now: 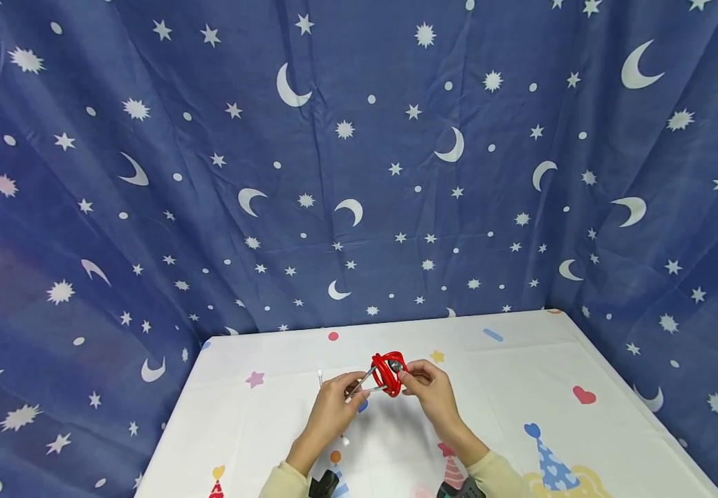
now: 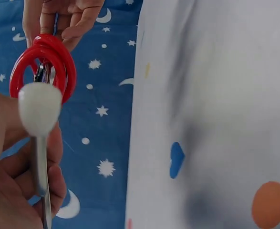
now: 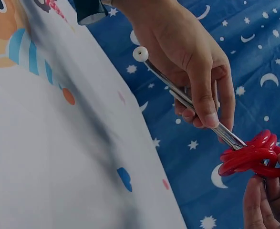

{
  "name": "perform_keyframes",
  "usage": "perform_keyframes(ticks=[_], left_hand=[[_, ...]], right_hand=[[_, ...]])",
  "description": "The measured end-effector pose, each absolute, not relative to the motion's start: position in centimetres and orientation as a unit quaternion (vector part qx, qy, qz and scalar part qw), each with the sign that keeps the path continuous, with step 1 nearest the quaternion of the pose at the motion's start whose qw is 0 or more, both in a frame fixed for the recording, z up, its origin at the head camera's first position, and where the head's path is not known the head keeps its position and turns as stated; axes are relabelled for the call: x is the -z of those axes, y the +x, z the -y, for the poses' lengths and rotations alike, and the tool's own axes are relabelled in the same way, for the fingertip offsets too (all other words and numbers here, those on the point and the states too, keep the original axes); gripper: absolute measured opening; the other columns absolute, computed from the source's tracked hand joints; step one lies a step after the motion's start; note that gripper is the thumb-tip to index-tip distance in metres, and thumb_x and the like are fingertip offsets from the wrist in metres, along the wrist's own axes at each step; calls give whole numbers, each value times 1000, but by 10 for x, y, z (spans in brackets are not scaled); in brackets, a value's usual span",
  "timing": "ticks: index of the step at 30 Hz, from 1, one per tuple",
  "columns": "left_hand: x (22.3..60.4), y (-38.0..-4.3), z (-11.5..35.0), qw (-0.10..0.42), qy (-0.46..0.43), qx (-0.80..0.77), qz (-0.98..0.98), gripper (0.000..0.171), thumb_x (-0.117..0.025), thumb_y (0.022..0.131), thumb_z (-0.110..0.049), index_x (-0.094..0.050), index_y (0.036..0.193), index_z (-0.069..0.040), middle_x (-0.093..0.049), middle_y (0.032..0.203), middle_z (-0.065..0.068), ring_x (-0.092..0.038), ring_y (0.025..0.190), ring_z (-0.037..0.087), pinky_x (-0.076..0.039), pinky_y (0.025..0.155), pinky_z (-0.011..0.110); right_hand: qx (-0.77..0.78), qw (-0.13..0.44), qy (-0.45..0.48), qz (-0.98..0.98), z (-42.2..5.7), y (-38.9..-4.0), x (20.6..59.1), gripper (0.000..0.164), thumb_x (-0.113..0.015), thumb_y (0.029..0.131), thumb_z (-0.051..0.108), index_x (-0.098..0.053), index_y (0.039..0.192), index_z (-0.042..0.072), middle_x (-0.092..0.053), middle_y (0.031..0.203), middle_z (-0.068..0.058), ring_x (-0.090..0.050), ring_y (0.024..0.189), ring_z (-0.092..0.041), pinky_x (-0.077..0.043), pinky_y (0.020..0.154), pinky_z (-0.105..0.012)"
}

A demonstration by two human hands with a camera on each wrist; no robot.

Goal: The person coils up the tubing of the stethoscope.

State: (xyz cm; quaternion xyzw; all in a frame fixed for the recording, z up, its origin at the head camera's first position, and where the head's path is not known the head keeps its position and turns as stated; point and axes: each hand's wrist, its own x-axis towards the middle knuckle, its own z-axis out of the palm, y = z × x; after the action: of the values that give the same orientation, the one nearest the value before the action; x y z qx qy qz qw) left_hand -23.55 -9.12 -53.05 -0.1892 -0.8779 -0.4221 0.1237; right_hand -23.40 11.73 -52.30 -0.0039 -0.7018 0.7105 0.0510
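Note:
A stethoscope is held up above the table, its red tubing (image 1: 389, 387) wound in a compact coil. My left hand (image 1: 332, 409) grips the metal ear tubes (image 3: 171, 87), which run into the coil. One white ear tip (image 2: 39, 109) looms close in the left wrist view; the right wrist view shows an ear tip (image 3: 140, 54) behind the left hand. On the other side, my right hand (image 1: 436, 398) pinches the coil's edge beside the dark round chest piece (image 1: 394, 365). Part of the tubing is hidden behind the right fingers.
Below the hands lies a white tablecloth (image 1: 496, 387) printed with party hats, hearts and stars. A blue curtain (image 1: 359, 173) with moons and stars hangs behind the table and along both sides. Pale sleeves (image 1: 499, 474) cover both forearms.

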Motion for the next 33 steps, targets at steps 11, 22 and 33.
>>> perform_keyframes(ticks=[11,22,33], left_hand=[[552,-257,96,60,-162,477,862,28,-75,87,-16,-72,113,-9,-71,86,-1,-57,76,1,-50,69,19],[566,-274,93,47,-157,484,859,26,-75,86,-13,-72,110,-6,-69,83,2,-55,72,2,-48,65,18],[577,-279,93,-3,-142,489,860,27,-74,87,-15,-70,112,-5,-65,85,2,-55,70,5,-45,60,18]], right_hand=[[-718,29,-28,695,-113,-253,540,25,-72,89,12,-62,104,-4,-66,94,-11,-65,79,-12,-59,72,-31],[-718,40,-29,694,-114,-266,557,28,-72,88,10,-64,111,-4,-66,92,-8,-64,78,-10,-59,72,-31],[-703,25,-53,709,-115,-272,570,27,-70,87,6,-64,113,-3,-64,96,-11,-62,80,-11,-58,73,-35]])
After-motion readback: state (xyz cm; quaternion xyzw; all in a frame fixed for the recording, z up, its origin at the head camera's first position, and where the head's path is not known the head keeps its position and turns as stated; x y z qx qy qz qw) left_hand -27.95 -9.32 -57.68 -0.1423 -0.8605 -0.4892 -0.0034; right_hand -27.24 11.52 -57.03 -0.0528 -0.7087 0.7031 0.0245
